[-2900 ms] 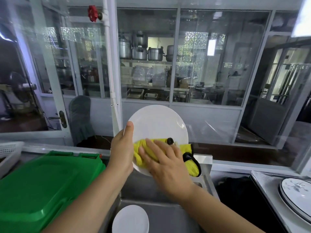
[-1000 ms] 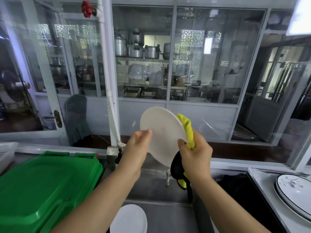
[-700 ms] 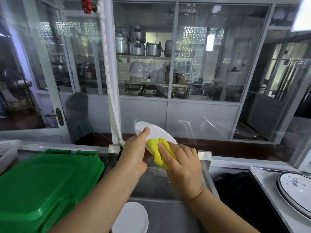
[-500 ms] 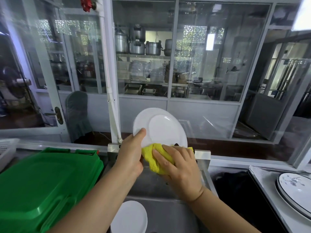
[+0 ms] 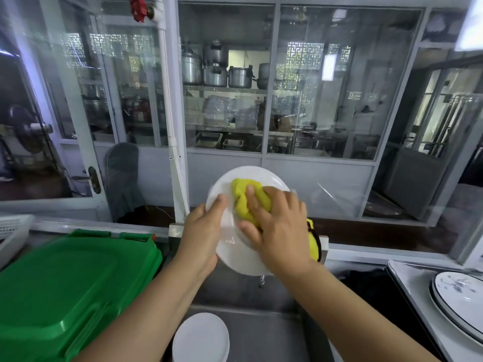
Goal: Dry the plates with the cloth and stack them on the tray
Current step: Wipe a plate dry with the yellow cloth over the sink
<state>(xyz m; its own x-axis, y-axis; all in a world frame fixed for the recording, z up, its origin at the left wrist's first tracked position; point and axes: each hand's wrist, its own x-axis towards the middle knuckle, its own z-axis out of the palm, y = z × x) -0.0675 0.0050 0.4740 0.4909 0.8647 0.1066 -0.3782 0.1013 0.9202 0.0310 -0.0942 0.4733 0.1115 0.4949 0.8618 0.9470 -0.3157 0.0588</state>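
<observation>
A white plate [image 5: 236, 253] is held tilted toward me above the steel sink. My left hand [image 5: 202, 235] grips its left rim, thumb on the face. My right hand [image 5: 277, 226] presses a bunched yellow cloth [image 5: 245, 198] against the plate's face, fingers spread over it; a yellow and black end of the cloth hangs behind that hand. A stack of white plates [image 5: 201, 338] sits low in the sink. On the right, patterned plates with dark rims [image 5: 462, 299] lie stacked on a grey tray [image 5: 410, 280].
A large green plastic lid [image 5: 65, 286] covers the counter on the left, with a white basket [image 5: 13, 231] at the far left. The steel sink basin [image 5: 266, 333] lies below my arms. Glass partitions and a white pipe [image 5: 175, 152] stand behind the sink.
The plate was turned over and back between my hands. Now its face tilts toward me and my right hand has moved the cloth up from the lower rim to the middle.
</observation>
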